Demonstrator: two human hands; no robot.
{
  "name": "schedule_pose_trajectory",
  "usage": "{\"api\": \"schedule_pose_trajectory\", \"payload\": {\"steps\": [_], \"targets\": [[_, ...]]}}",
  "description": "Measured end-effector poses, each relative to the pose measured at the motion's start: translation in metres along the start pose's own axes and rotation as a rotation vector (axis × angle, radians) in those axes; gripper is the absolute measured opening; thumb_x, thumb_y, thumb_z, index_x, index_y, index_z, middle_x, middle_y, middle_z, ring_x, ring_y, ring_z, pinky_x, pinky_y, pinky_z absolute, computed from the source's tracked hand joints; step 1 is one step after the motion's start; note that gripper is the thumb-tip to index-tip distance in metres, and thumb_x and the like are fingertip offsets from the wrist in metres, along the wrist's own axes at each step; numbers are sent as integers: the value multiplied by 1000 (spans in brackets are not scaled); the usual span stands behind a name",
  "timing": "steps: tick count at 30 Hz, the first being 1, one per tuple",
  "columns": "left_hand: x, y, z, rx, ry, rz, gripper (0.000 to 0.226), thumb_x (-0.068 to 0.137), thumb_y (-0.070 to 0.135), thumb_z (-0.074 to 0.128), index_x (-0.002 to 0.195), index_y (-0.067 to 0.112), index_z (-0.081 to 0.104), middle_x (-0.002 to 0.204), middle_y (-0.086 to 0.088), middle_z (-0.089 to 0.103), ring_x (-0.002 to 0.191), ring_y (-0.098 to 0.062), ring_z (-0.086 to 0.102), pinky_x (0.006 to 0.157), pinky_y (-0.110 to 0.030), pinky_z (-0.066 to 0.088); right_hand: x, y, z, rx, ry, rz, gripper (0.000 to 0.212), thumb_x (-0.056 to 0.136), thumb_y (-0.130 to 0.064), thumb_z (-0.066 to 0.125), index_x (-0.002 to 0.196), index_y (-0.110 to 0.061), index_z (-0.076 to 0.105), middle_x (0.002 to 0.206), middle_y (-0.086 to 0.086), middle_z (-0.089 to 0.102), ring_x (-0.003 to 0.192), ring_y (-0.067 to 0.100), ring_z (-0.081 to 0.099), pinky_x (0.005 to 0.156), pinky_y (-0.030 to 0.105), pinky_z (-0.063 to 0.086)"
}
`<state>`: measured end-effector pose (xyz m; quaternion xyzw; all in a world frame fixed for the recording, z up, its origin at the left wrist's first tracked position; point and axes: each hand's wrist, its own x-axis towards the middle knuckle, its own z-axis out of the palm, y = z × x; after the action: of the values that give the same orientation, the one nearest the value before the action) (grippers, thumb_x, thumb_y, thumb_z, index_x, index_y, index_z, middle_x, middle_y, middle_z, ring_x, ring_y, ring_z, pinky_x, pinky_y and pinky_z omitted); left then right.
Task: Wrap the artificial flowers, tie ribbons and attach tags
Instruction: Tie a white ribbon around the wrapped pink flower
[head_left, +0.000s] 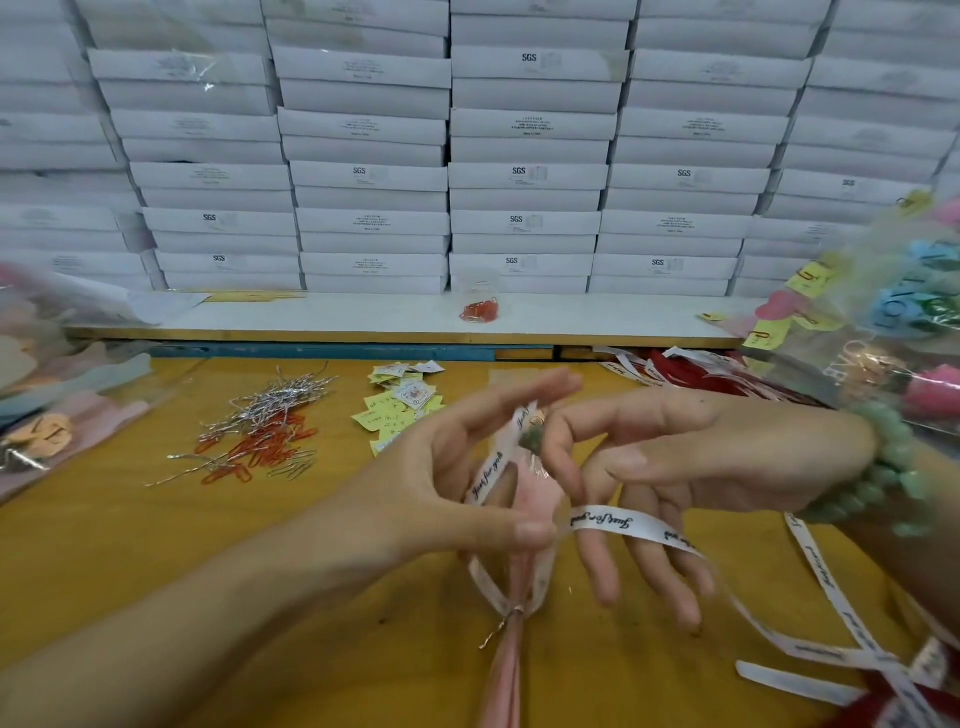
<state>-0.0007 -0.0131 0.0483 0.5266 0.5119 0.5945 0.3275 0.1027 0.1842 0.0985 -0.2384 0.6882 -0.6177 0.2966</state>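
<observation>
A pink wrapped flower (511, 660) stands between my hands over the yellow table (130, 561), cinched by a thin wire tie (511, 616). A white ribbon with black script (623, 522) loops around the wrapper. My left hand (452, 467) pinches one ribbon end against the wrapper with thumb and fingers. My right hand (660, 467) has the ribbon's other stretch lying across its spread fingers, while thumb and forefinger pinch the flower's small green top (531, 439). The ribbon tail trails off to the lower right.
Silver wire ties and orange paper clips (260, 431) lie at the centre left. Yellow and white tags (402, 397) sit behind my hands. Wrapped flowers pile at the left (47, 410) and right (893, 322). Loose ribbons (675, 366) and stacked white boxes (524, 171) fill the back.
</observation>
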Motion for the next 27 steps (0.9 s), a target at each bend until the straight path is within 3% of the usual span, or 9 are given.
{"api": "schedule_pose_trajectory", "payload": {"steps": [2,5,8,9,10,12,15,19,27], "targets": [[3,9,-2,48,23,79,85,72,-1,74,147,18,39,151,6,42,73,-7,59,65,-9,48,-1,1,-2,-38,54,13,23,95,-38,52,97,-16,46,90,12,70,62,14,69,55,23,55],[4,19,-5,112,23,192,86,74,4,75,149,18,36,153,6,38,90,-18,28,60,-9,43,-2,1,-6,-78,60,23,28,94,-40,53,93,-13,46,86,8,71,60,13,68,57,23,54],[4,23,-7,170,13,190,86,74,5,76,149,20,36,153,7,38,83,-3,23,72,-15,51,-6,-1,-7,-90,-5,34,31,96,-41,50,103,-10,49,96,9,71,67,15,70,63,25,54],[3,20,-7,186,12,144,87,73,6,78,148,23,38,153,9,39,91,8,26,82,-53,34,-7,-3,-7,-96,-25,31,34,96,-42,48,107,-9,50,101,10,70,71,17,71,66,27,54],[2,16,-7,186,0,80,87,71,5,79,146,27,40,151,10,41,117,9,43,111,-36,37,-7,-4,-6,-102,-38,24,38,96,-43,47,111,-8,50,105,12,69,74,18,71,69,29,54],[-1,7,-3,109,-59,-62,83,70,-1,79,140,32,48,141,13,53,124,-19,57,97,-44,51,-8,-6,-6,-97,-41,-3,42,96,-46,46,115,-9,51,109,13,68,78,20,71,71,32,56],[-3,-2,6,122,-73,-175,58,76,3,77,123,33,62,94,16,70,79,-6,68,72,-25,53,-7,-6,-7,-45,-6,-82,47,97,-47,44,120,-7,50,112,19,66,82,22,72,70,32,57],[-3,-3,11,228,-29,-167,23,93,24,58,86,42,72,55,11,58,46,-7,48,54,-31,41,-1,-1,-7,20,100,-174,51,95,-52,44,127,-13,51,117,23,63,89,26,70,66,31,59],[-3,-8,7,169,-101,-164,30,102,21,44,118,10,67,84,21,73,45,0,43,54,-10,41,12,11,-15,27,620,-380,62,93,-56,33,146,-24,35,140,2,54,123,24,58,98,42,51]]}}
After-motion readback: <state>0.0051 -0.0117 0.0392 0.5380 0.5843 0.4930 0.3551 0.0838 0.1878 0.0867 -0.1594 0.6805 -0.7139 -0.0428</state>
